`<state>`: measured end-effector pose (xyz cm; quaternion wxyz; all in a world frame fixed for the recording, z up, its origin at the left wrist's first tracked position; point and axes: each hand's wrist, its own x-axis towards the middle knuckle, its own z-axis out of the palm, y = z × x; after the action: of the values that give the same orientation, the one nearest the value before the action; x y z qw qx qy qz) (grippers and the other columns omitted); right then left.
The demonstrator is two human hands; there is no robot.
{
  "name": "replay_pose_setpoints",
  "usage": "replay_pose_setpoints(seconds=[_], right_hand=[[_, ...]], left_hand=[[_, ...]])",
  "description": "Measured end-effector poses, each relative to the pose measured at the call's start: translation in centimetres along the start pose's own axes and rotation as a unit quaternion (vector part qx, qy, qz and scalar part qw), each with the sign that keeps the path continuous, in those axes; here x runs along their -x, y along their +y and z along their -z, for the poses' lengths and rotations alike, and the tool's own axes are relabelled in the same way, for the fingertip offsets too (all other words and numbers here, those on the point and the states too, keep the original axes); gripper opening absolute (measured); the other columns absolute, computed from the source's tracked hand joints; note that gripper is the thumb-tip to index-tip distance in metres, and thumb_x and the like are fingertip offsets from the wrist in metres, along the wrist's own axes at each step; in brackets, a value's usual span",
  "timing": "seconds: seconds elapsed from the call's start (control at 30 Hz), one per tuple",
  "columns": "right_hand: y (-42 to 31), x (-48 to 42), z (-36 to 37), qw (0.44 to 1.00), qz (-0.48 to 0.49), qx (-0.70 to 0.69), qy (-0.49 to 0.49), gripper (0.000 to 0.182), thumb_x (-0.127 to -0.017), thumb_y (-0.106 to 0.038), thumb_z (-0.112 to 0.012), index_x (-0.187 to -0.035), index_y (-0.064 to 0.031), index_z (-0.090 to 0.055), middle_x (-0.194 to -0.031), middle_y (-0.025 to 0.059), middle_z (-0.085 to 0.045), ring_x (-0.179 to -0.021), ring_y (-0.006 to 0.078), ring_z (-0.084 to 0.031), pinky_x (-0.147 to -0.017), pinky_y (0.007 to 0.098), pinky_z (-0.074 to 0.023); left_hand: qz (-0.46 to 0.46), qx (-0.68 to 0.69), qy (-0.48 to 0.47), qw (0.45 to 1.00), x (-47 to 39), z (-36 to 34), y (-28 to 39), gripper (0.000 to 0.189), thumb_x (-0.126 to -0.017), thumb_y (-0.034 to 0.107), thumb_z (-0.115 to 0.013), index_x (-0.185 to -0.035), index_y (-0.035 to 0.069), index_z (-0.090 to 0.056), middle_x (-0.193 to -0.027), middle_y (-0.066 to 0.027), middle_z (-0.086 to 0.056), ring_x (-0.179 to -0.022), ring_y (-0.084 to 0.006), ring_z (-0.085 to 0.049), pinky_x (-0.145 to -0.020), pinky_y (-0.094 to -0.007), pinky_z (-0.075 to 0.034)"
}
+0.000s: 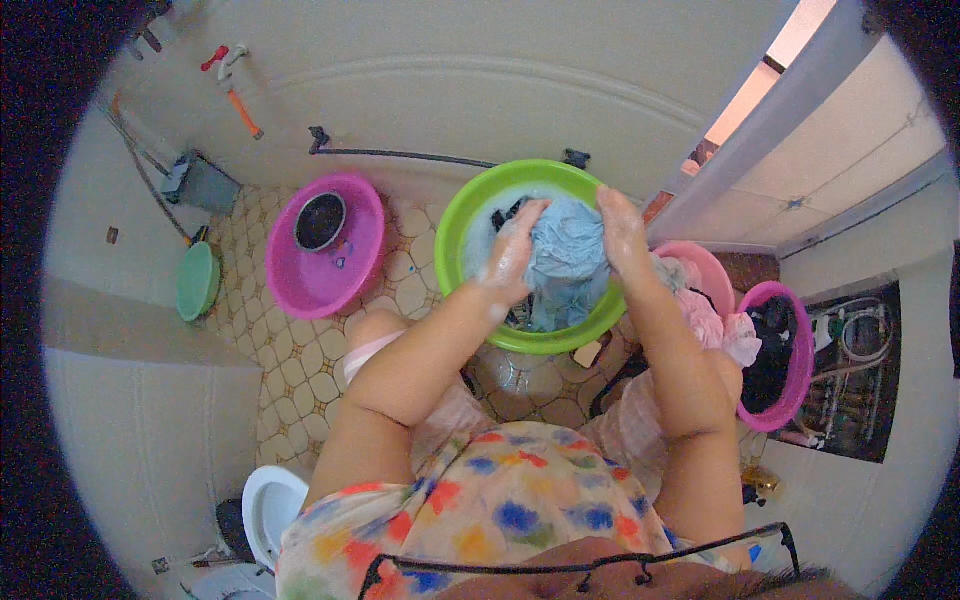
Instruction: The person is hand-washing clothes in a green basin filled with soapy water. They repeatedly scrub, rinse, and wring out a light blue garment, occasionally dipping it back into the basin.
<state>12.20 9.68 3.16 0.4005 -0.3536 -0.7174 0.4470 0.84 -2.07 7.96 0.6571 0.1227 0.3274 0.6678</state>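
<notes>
A green plastic basin [529,343] of soapy water stands on the tiled floor before me. Between my hands is a bunched light blue wet cloth [570,240], its lower part hanging down into the basin. My left hand [512,251], wet with suds, presses on the cloth's left side. On its right side my right hand [621,229] holds it, near the basin's upper right rim. Dark cloth [511,214] lies in the suds behind and left of the blue one. A pale block [587,354], perhaps soap, rests on the floor beside the basin's near rim.
Left stands a magenta basin [326,306] with a dark round bowl [320,222]. A small green basin [199,281] leans by the left wall. To the right are a pink basin [712,274] with pale clothes and a magenta tub [802,360] with dark clothes. A tap [229,64] is on the wall.
</notes>
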Motion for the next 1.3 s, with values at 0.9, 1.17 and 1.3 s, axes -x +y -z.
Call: replay_pose_setpoints(seconds=[0.9,1.17,1.3], right_hand=[[-3.5,0.9,5.2,0.964,-0.048,0.101,-0.242,0.032,-0.078,-0.028,-0.063,-0.1,-0.0042,-0.059,-0.091,0.007,-0.061,-0.085,0.0176,-0.056,-0.078,0.03,-0.0422],[-1.3,0.9,2.6,0.982,-0.1,-0.157,-0.007,0.026,-0.083,-0.03,-0.055,-0.09,-0.0049,-0.053,-0.088,0.0054,-0.054,-0.09,0.0157,-0.049,-0.078,0.0295,-0.0394],[-5.2,2.6,-0.3,0.99,0.045,0.032,0.126,0.024,-0.084,-0.028,-0.052,-0.09,-0.0052,-0.054,-0.089,0.0132,-0.056,-0.092,0.0232,-0.053,-0.08,0.0354,-0.0408]], left_hand=[[-0.338,-0.557,0.169,0.74,-0.4,3.2,2.9,0.029,-0.088,0.027,-0.046,-0.095,0.0,-0.053,-0.094,-0.018,-0.054,-0.09,-0.0328,-0.051,-0.08,-0.0353,-0.04],[-0.248,-0.343,0.119,0.898,0.0,1.2,-0.1,0.029,-0.091,0.028,-0.042,-0.1,0.001,-0.05,-0.096,-0.0097,-0.056,-0.088,-0.0212,-0.054,-0.08,-0.0335,-0.042],[-0.118,-0.075,0.093,0.986,0.0,-0.7,-1.3,0.025,-0.091,0.028,-0.044,-0.099,0.005,-0.05,-0.09,-0.0045,-0.055,-0.08,-0.0153,-0.055,-0.073,-0.0307,-0.045]])
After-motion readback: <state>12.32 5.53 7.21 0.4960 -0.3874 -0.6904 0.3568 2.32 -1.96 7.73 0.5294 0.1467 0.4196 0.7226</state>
